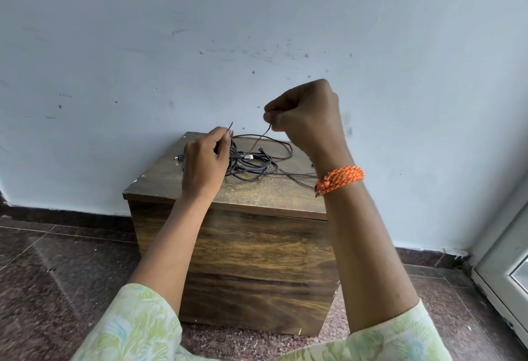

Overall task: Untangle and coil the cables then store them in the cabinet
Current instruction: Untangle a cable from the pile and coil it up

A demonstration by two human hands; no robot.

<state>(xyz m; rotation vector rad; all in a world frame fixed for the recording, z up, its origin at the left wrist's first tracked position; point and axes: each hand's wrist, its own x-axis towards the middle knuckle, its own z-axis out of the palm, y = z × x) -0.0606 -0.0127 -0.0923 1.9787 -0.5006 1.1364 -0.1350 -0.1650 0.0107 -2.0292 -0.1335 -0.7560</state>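
I have my right hand [307, 116] raised above the cabinet [243, 260], fingers curled into a fist and pinching a thin cable [261, 139] between thumb and forefinger, the strand running down from it into the pile. My left hand [204, 157] sits lower, just over the left part of the cabinet top, fingers curled round another stretch of cable whose short end pokes up above my knuckles. An orange braided band [340, 179] wraps my right wrist. The tangle of black cables [257, 160] lies on the back half of the wooden top, with a few plugs showing in the heap and one loose strand trailing off toward the right edge behind my right forearm. My left hand covers the left side of the tangle. The cabinet stands against a pale blue wall [257, 32] on a dark stone floor [57, 260]; a white door frame [503, 260] stands at the far right. The front half of the top is bare wood
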